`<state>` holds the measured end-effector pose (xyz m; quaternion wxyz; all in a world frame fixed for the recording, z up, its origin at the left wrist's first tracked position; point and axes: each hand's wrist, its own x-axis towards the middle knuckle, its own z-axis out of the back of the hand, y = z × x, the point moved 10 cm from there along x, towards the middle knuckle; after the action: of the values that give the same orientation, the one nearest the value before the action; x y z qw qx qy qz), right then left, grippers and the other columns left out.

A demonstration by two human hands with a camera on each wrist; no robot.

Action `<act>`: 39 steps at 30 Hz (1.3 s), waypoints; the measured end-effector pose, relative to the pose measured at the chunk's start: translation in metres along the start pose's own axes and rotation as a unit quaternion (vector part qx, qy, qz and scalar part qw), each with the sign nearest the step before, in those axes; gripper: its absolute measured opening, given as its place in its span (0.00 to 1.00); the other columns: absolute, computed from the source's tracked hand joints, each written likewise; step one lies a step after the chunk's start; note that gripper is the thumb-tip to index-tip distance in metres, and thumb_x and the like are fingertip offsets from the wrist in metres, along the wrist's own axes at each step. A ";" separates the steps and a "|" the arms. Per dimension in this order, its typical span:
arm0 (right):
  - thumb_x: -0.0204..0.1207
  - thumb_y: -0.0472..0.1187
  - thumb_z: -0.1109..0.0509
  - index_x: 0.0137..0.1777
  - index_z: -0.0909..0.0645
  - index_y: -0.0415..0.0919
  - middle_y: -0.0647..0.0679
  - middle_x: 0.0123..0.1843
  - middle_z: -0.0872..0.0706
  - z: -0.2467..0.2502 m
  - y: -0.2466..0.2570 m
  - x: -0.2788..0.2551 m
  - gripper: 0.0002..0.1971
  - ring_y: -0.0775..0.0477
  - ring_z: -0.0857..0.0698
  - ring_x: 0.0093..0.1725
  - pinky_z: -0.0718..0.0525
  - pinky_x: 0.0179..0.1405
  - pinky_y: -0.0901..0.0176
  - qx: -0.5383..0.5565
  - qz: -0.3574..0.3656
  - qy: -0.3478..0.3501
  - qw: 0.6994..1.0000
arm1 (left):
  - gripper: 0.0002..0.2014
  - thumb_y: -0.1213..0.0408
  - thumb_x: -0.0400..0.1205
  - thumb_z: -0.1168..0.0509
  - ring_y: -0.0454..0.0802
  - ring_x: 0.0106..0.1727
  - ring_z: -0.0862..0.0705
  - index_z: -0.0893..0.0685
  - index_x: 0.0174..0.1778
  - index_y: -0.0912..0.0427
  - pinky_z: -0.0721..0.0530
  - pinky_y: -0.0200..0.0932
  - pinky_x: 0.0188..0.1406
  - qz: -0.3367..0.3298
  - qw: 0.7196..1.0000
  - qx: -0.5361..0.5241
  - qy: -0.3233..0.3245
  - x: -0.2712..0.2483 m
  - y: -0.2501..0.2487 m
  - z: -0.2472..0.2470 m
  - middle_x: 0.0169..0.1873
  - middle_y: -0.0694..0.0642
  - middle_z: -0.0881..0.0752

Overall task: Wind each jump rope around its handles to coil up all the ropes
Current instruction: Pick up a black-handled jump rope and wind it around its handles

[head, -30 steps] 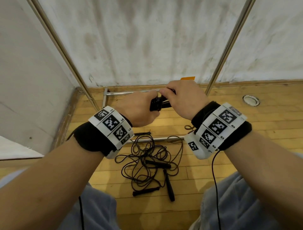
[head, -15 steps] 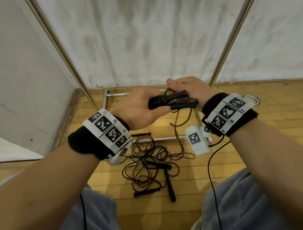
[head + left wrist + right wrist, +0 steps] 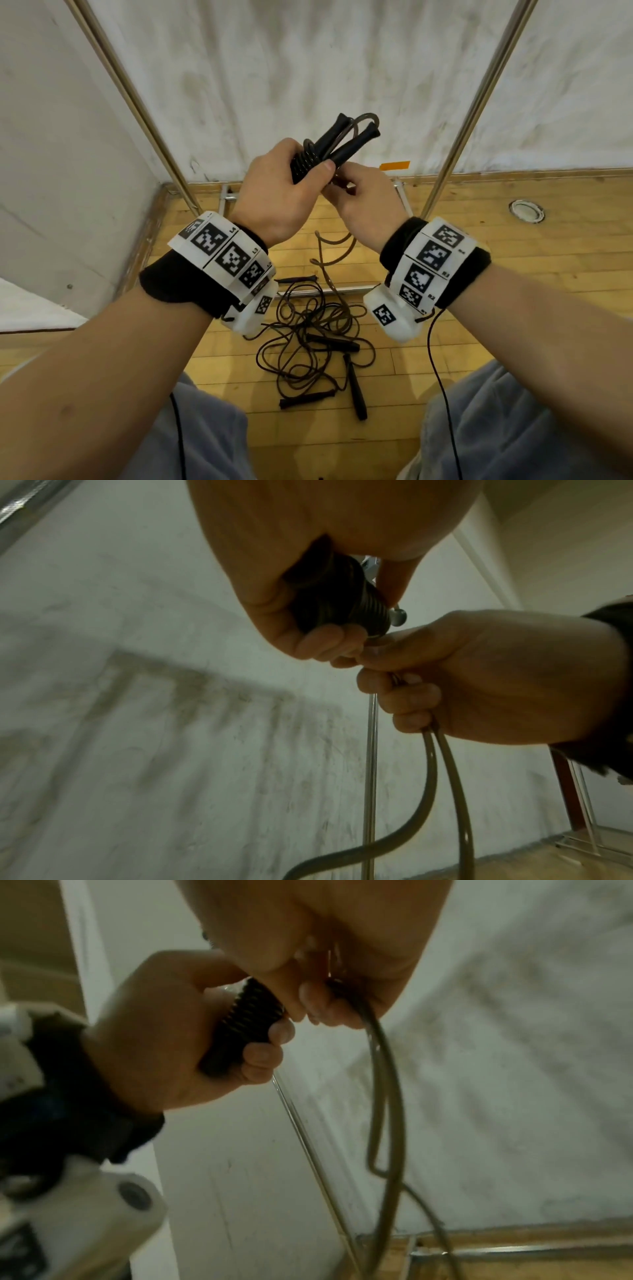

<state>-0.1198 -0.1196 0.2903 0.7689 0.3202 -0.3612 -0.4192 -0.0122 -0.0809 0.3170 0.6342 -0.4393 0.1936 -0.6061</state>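
Note:
My left hand (image 3: 284, 185) grips a pair of black jump-rope handles (image 3: 339, 144) held together, with several turns of rope wound round them; the handle tips point up and away. The wound part (image 3: 337, 599) shows as ribbed black coils under my fingers, also seen from the right wrist as coils (image 3: 246, 1023). My right hand (image 3: 363, 202) sits just below and pinches the loose dark rope (image 3: 334, 253), which hangs as a doubled strand (image 3: 441, 764) toward the floor. The same strand (image 3: 387, 1096) drops from my right fingers. More ropes (image 3: 315, 339) lie tangled on the floor.
The wooden floor (image 3: 496, 274) runs to a white wall. A metal frame has slanted poles (image 3: 479, 102) and low bars (image 3: 325, 291) by the rope pile. Loose black handles (image 3: 354, 394) lie in the tangle. A round metal fitting (image 3: 525, 211) sits in the floor at right.
Both hands have risen and the handle bundle has tilted from level to pointing up. My right hand has gone from over the handles to under them, holding the hanging rope.

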 end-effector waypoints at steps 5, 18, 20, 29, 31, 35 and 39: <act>0.82 0.45 0.39 0.44 0.15 0.42 0.50 0.31 0.20 -0.007 -0.001 0.004 0.12 0.52 0.25 0.29 0.33 0.26 0.59 -0.179 0.014 0.025 0.983 | 0.17 0.47 0.78 0.36 0.46 0.34 0.15 0.28 0.53 0.56 0.20 0.41 0.31 -0.010 0.999 0.035 -0.020 0.003 0.004 0.003 0.33 0.51 0.14; 0.80 0.45 0.35 0.35 0.20 0.48 0.46 0.35 0.15 0.005 -0.008 0.011 0.12 0.47 0.16 0.36 0.18 0.42 0.52 0.027 -0.051 0.060 0.997 | 0.12 0.54 0.78 0.36 0.46 0.25 0.21 0.22 0.55 0.53 0.20 0.48 0.28 -0.023 0.997 -0.077 -0.014 0.006 -0.010 0.010 0.28 0.50 0.17; 0.82 0.47 0.38 0.31 0.23 0.47 0.46 0.28 0.21 0.007 0.000 0.011 0.17 0.52 0.24 0.27 0.25 0.32 0.55 0.016 -0.029 0.058 0.998 | 0.12 0.57 0.80 0.36 0.45 0.24 0.22 0.23 0.58 0.52 0.22 0.44 0.26 -0.025 0.995 -0.094 -0.022 0.008 -0.011 0.014 0.29 0.50 0.17; 0.83 0.47 0.40 0.34 0.26 0.45 0.55 0.26 0.30 0.011 0.006 0.007 0.16 0.59 0.31 0.24 0.36 0.23 0.71 -0.060 -0.017 0.056 0.996 | 0.13 0.52 0.81 0.36 0.42 0.32 0.18 0.26 0.59 0.51 0.23 0.40 0.28 -0.015 0.996 0.063 -0.059 0.017 0.014 0.028 0.35 0.44 0.17; 0.84 0.48 0.42 0.30 0.29 0.44 0.54 0.24 0.31 0.007 0.007 0.003 0.19 0.58 0.33 0.22 0.34 0.21 0.71 -0.077 -0.016 0.073 0.994 | 0.15 0.52 0.82 0.36 0.40 0.32 0.19 0.28 0.60 0.51 0.26 0.38 0.28 -0.002 0.994 0.093 -0.056 0.020 0.025 0.027 0.34 0.41 0.20; 0.84 0.48 0.43 0.28 0.30 0.42 0.55 0.22 0.33 0.006 0.012 -0.004 0.22 0.62 0.30 0.18 0.32 0.22 0.75 -0.083 -0.012 0.077 0.993 | 0.18 0.52 0.82 0.36 0.53 0.38 0.18 0.32 0.63 0.53 0.21 0.46 0.37 -0.004 0.986 0.165 -0.004 0.018 0.038 0.010 0.42 0.47 0.19; 0.84 0.46 0.43 0.28 0.30 0.42 0.55 0.23 0.33 0.003 0.017 -0.015 0.21 0.59 0.31 0.21 0.31 0.26 0.72 -0.092 0.007 0.070 0.993 | 0.19 0.51 0.82 0.36 0.51 0.36 0.21 0.32 0.64 0.56 0.28 0.43 0.29 -0.015 0.980 0.196 0.043 0.017 0.043 -0.007 0.42 0.49 0.21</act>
<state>-0.1214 -0.1000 0.3012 0.8213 0.2743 -0.2691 -0.4218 0.0109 -0.1043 0.2842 0.6901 -0.2828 0.0917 -0.6599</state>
